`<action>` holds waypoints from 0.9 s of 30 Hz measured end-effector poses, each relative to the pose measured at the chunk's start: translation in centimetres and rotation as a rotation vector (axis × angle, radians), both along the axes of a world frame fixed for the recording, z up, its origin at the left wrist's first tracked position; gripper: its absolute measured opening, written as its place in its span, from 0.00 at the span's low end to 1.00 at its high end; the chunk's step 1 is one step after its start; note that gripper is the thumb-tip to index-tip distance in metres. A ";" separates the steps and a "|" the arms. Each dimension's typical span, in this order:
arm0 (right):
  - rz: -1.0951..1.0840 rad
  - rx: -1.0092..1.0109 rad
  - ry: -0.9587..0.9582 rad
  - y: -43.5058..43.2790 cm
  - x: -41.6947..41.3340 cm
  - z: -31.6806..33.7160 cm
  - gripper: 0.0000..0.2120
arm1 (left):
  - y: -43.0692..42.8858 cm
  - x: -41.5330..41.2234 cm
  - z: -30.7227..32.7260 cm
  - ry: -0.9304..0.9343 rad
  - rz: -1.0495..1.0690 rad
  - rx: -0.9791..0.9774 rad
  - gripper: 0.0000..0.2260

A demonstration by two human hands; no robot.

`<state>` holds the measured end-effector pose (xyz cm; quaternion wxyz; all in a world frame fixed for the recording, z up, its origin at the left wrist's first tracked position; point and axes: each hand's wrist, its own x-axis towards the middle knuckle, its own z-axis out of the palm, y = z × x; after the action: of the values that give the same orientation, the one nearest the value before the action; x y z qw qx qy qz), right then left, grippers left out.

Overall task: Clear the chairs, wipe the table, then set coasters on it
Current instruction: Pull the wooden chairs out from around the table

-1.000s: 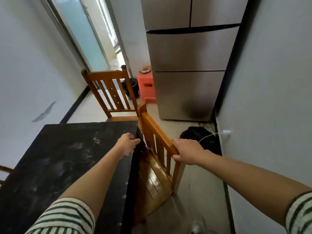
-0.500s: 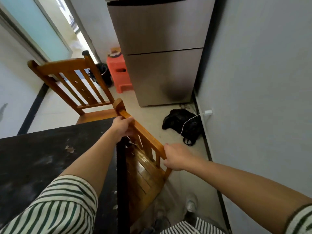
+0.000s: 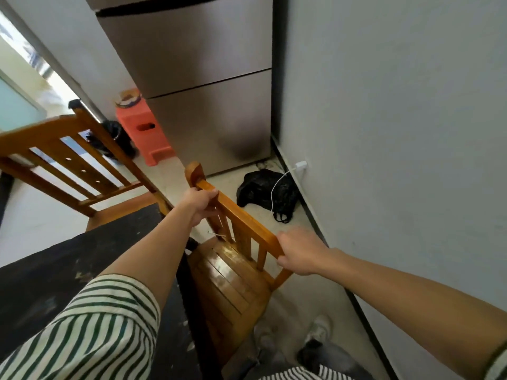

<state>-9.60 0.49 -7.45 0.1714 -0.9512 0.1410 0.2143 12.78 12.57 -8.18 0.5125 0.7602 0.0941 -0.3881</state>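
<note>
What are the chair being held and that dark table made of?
The chair looks like varnished wood: orange-brown, visible slats, a glossy sheen on the seat. The table is less clear, perhaps dark stone or painted wood, with a matte black, dusty, speckled top.

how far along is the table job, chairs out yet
Early. In hand: both the left hand and right hand grip the near chair top rail, its seat tucked at the table edge. Left: the far chair, wiping the smudged top, then coasters, none visible.
</note>
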 end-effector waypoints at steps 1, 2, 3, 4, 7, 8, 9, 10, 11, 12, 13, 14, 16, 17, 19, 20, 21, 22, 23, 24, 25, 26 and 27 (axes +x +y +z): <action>-0.016 0.001 0.000 0.0 -0.4 0.0 0.07 | -0.6 -0.3 0.1 -0.006 -0.020 0.007 0.14; -0.038 0.006 0.000 -0.1 -0.8 -0.1 0.07 | -1.4 -0.6 0.1 -0.012 -0.042 0.011 0.13; -0.066 0.017 0.005 -0.2 -1.2 -0.2 0.08 | -2.2 -1.0 0.3 -0.019 -0.066 0.012 0.12; -0.094 0.033 0.008 -0.2 -1.7 -0.2 0.07 | -3.0 -1.3 0.4 -0.026 -0.088 0.007 0.11; -0.172 0.047 -0.006 -0.5 -3.2 -0.3 0.06 | -6.1 -2.2 0.5 -0.042 -0.189 -0.003 0.11; -0.193 0.049 -0.015 -0.6 -3.5 -0.4 0.07 | -6.9 -2.4 0.5 -0.048 -0.220 -0.001 0.12; -0.212 0.045 -0.027 -0.8 -3.8 -0.4 0.07 | -7.6 -2.5 0.5 -0.052 -0.243 0.002 0.11; -0.225 0.036 -0.038 -1.0 -3.9 -0.4 0.06 | -8.2 -2.5 0.5 -0.054 -0.256 0.006 0.11; -0.237 0.028 -0.042 -1.2 -4.0 -0.4 0.06 | -8.6 -2.5 0.5 -0.055 -0.264 0.008 0.12; -0.261 0.026 -0.044 -1.6 -4.2 -0.5 0.06 | -9.3 -2.6 0.4 -0.051 -0.278 0.010 0.12; -0.279 0.030 -0.044 -1.8 -4.3 -0.6 0.06 | -9.5 -2.6 0.3 -0.050 -0.285 0.008 0.12; -0.300 0.043 -0.039 -2.1 -4.4 -0.6 0.07 | -9.7 -2.7 0.3 -0.046 -0.292 0.002 0.13; -0.321 0.071 -0.020 -2.6 -4.5 -0.7 0.07 | -9.8 -2.7 0.0 -0.040 -0.297 -0.012 0.13; -0.325 0.084 -0.008 -2.9 -4.4 -0.6 0.08 | -9.8 -2.7 0.0 -0.039 -0.298 -0.018 0.13; -0.341 0.151 0.035 -3.5 -4.0 -0.7 0.11 | -9.6 -2.5 -0.2 -0.035 -0.303 -0.031 0.13; -0.362 0.216 0.063 -3.8 -3.7 -0.9 0.14 | -9.5 -2.3 -0.2 -0.030 -0.310 -0.037 0.14; -0.384 0.295 0.090 -4.0 -3.4 -1.1 0.17 | -9.2 -2.2 -0.2 -0.024 -0.317 -0.038 0.15; -0.401 0.363 0.110 -4.3 -3.1 -1.2 0.19 | -9.0 -2.0 -0.2 -0.019 -0.324 -0.038 0.16; -0.396 0.404 0.122 -4.5 -2.9 -1.2 0.19 | -8.9 -1.9 -0.2 -0.017 -0.326 -0.036 0.18; -0.377 0.418 0.131 -4.8 -2.6 -1.3 0.18 | -8.8 -1.7 -0.1 -0.021 -0.326 -0.041 0.20; -0.357 0.419 0.137 -5.0 -2.2 -1.2 0.16 | -8.6 -1.4 0.0 -0.032 -0.318 -0.049 0.22; -0.350 0.414 0.137 -5.5 -2.0 -1.2 0.15 | -8.5 -1.2 0.2 -0.048 -0.314 -0.064 0.23; -0.344 0.404 0.133 -5.9 -1.7 -1.0 0.14 | -8.5 -0.9 0.5 -0.064 -0.307 -0.079 0.24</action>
<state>-11.31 -5.43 -8.47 0.3817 -0.8436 0.2661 0.2679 11.85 4.02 -7.66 0.4794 0.7568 -0.0551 -0.4409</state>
